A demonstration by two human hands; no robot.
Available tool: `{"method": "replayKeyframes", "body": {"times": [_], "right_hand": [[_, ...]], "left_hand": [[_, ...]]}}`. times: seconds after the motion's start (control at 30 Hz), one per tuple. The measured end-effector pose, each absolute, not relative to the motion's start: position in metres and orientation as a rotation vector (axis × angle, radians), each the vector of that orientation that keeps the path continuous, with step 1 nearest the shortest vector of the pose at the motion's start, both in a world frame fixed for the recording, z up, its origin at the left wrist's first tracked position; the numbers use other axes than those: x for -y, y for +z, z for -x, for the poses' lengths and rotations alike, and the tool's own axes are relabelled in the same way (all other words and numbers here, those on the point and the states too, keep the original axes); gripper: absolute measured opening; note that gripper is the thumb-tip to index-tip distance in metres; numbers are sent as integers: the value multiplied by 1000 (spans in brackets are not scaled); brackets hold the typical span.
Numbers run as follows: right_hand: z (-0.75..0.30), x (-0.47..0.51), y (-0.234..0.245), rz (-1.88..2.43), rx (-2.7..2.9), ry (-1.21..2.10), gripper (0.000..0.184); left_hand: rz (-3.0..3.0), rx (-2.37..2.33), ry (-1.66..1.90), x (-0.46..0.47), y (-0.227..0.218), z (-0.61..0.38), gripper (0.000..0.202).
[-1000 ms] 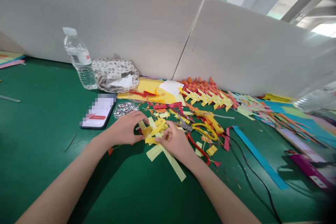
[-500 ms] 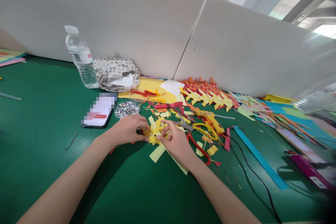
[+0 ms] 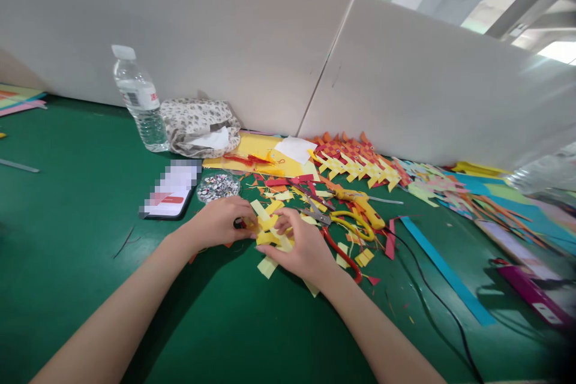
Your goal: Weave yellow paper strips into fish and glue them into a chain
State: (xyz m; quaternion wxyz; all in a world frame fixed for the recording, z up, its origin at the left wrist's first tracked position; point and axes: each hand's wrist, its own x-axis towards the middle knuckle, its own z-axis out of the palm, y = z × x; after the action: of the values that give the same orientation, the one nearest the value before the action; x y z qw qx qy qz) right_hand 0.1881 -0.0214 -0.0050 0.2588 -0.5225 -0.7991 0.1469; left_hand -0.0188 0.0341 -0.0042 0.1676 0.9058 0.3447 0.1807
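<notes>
We seem to be at a paper-craft workbench in a large workshop hall. Under our hands lies a green felt-like table cover (image 3: 67, 204), closed off beyond them by tall white partition boards (image 3: 225, 36). Past our right hand sit yellow-handled scissors (image 3: 355, 219) amid coloured paper offcuts (image 3: 288, 189), then a row of finished woven red-and-yellow paper fish (image 3: 355, 162). Above the boards, bare grey concrete beams (image 3: 508, 6) show overhead.

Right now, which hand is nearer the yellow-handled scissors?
Right. The right hand lies just left of the yellow-handled scissors, on the yellow paper strips. The left hand is farther left, beyond those strips.
</notes>
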Motion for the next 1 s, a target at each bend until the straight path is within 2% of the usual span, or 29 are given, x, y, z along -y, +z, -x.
{"method": "replayKeyframes", "body": {"times": [0.07,0.13,0.33,0.43,0.6,0.77,1.0], "right_hand": [[-186,23,-5,1400,2258,310,63],[-185,24,-7,1377,2366,175,60],[-181,24,-5,1274,2564,-132,27],[-180,24,-3,1240,2632,-183,20],[-183,22,-7,1212,2512,-76,17],[-188,19,-10,1199,2295,95,16],[-191,17,-8,1141,2178,121,15]], "left_hand": [[-2567,-978,514,-34,-5,19,18],[-2555,-976,516,-35,-5,19,20],[-2564,-976,550,-32,-4,19,16],[-2592,-1008,551,-30,-2,19,22],[-2659,-954,606,-28,-4,17,34],[-2687,-970,654,-29,-4,16,37],[-2730,-980,764,-31,-9,14,48]]}}
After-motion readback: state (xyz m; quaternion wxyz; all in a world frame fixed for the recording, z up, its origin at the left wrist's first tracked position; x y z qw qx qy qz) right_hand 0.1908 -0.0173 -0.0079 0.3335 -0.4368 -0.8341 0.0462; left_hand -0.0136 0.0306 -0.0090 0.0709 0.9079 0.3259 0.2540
